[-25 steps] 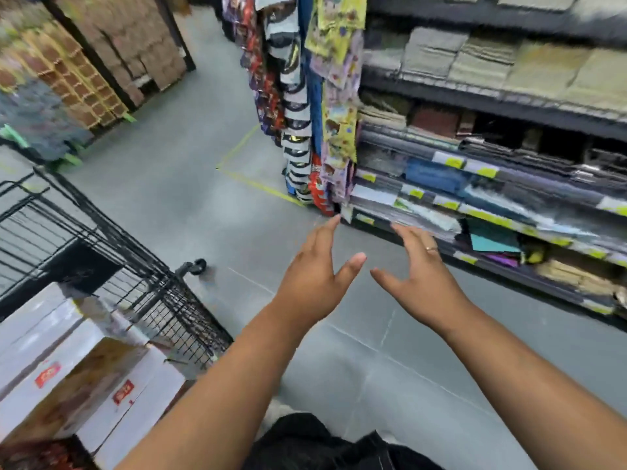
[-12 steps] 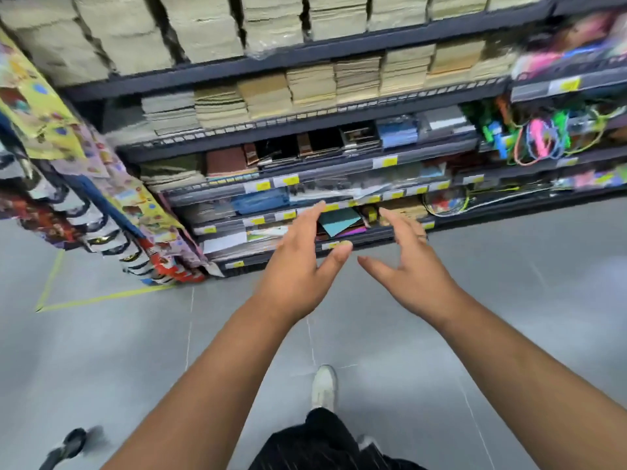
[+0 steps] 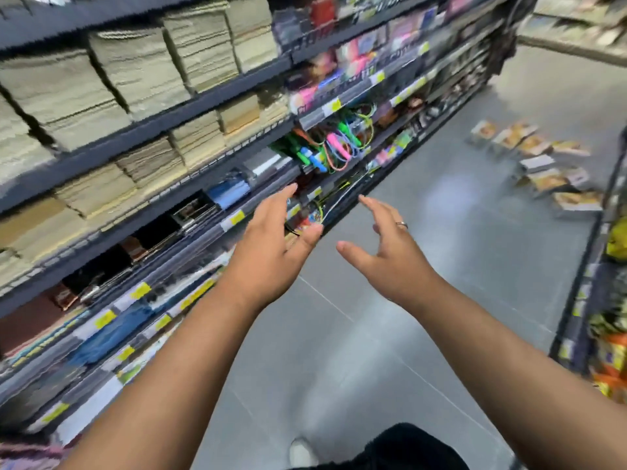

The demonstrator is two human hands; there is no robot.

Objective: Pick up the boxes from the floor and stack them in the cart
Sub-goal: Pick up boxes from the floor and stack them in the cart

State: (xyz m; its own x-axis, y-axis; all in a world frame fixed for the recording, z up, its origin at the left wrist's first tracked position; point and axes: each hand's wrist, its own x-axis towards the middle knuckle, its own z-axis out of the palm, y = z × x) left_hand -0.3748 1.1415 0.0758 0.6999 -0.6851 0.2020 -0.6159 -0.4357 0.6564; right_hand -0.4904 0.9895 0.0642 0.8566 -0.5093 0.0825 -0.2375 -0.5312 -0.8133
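Aisle floor (image 3: 458, 252); boxes (image 3: 543, 179) beyond right hand (image 3: 393, 259)

We see open grey floor (image 3: 458, 232) ahead. Tall shelves (image 3: 152, 130) block our left side. Another rack (image 3: 597, 300) blocks the right. Boxes (image 3: 536, 161) lie scattered far ahead.

shelves (image 3: 169, 130) left, boxes (image 3: 536, 164) on floor (image 3: 441, 232) far right

A shop aisle: long dark shelves (image 3: 190, 106) stacked with paper goods, yellow price tags (image 3: 140, 290) along their edges, grey tiled floor (image 3: 458, 252) between racks
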